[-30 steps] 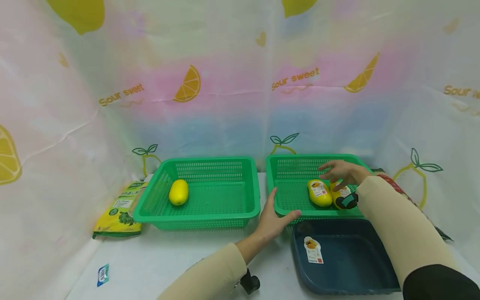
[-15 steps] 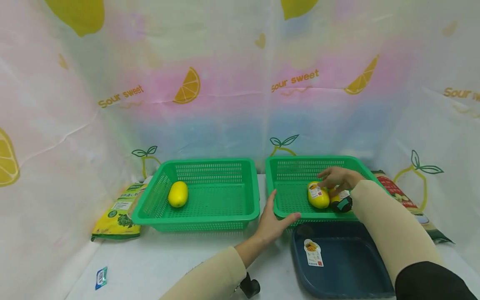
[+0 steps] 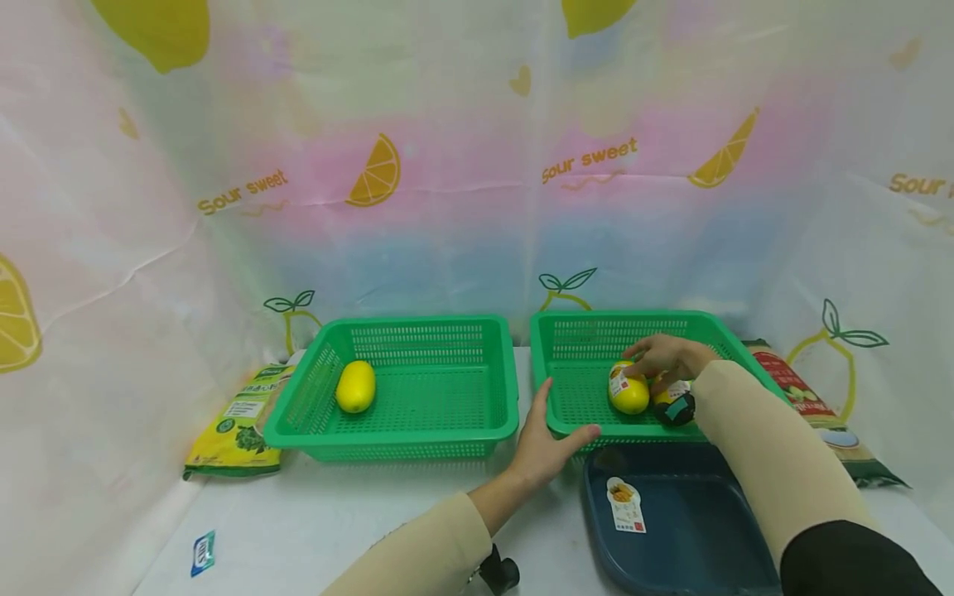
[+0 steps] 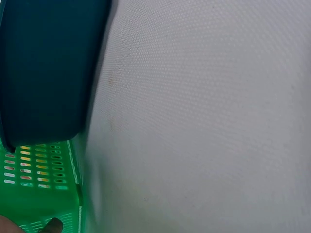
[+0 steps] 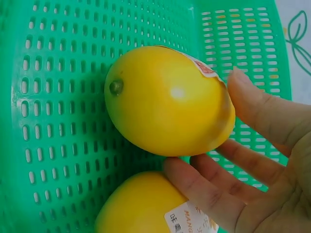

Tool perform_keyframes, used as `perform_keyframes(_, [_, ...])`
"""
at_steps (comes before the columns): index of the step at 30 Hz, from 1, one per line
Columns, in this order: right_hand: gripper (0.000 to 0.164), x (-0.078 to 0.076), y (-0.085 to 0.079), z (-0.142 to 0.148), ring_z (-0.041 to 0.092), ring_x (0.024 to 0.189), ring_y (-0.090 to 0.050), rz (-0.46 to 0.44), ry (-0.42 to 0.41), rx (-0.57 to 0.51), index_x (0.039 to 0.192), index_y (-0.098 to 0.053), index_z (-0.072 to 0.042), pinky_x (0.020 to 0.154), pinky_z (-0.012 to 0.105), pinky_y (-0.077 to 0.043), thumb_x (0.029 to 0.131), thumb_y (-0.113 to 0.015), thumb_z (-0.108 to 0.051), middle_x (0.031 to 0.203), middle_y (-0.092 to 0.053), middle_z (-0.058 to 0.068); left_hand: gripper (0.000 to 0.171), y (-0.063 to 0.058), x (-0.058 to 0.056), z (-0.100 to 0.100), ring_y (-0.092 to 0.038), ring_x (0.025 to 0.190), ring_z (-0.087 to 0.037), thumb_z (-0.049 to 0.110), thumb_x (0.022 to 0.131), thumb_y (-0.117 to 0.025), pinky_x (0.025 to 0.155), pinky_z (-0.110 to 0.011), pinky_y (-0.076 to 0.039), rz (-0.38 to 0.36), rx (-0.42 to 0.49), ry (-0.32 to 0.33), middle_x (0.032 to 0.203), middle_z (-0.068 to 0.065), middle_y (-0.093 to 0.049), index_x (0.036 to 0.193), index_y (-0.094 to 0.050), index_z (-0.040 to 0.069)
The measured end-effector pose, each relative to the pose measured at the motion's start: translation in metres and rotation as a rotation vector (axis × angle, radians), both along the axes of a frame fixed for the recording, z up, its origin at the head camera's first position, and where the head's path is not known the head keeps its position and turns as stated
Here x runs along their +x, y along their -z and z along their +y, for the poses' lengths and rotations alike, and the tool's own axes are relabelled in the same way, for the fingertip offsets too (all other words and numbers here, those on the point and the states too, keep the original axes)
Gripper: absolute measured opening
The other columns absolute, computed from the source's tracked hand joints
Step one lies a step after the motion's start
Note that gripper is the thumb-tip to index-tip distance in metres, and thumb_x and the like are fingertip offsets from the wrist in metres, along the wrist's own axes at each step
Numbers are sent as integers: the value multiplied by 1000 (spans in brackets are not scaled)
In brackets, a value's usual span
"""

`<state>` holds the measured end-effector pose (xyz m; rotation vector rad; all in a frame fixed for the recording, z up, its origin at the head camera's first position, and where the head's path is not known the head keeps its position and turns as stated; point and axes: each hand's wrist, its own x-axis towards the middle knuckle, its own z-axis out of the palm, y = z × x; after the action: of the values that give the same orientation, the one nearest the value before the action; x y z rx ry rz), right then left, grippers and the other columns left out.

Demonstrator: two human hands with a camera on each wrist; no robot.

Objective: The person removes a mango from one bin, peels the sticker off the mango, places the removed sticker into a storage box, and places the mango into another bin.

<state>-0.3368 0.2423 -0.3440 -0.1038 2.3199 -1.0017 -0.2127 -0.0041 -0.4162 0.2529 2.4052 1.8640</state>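
In the right green basket, my right hand holds a yellow mango between thumb and fingers. The right wrist view shows the thumb against its labelled end and the fingers beneath. Just beside it lies a second mango with a white label, partly hidden by my fingers. My left hand rests at the near left corner of this basket, fingers straight and thumb spread along the front. Only fingertips of it show in the left wrist view. A third mango lies in the left green basket.
A dark blue tray with a sticker stands in front of the right basket. A yellow food bag lies left of the left basket, and a red and green bag lies right. A small packet is at front left.
My right hand has come down and left onto the left one of the two mangoes and now grips it; that mango has turned slightly. The left hand stays in place.
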Motion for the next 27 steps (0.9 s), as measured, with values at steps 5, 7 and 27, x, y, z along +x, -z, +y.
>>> perform_keyframes(5, [71, -1, 4, -2, 53, 140, -30, -16, 4, -9, 153, -25, 3, 96, 47, -54, 96, -64, -15, 155, -20, 36, 97, 1, 0, 0, -28, 147, -40, 49, 85, -73, 113, -64, -31, 4, -4, -3, 164, -11, -23, 159, -14, 27])
perform_keyframes(7, [71, -1, 6, -2, 53, 139, -32, -21, 10, -17, 153, -25, 3, 95, 46, -54, 96, -64, -13, 154, -22, 36, 97, 2, 0, 0, -28, 147, -40, 49, 85, -73, 113, -64, -31, 4, -7, -4, 164, -11, -23, 159, -14, 27])
perform_keyframes(27, [59, -6, 16, -3, 38, 127, -49, -6, -9, -132, 150, -36, 0, 100, 46, -51, 98, -61, -16, 152, -29, 32, 97, 0, 1, 0, -28, 147, -40, 51, 85, -73, 112, -64, -33, 6, -2, -2, 164, -10, -23, 159, -14, 28])
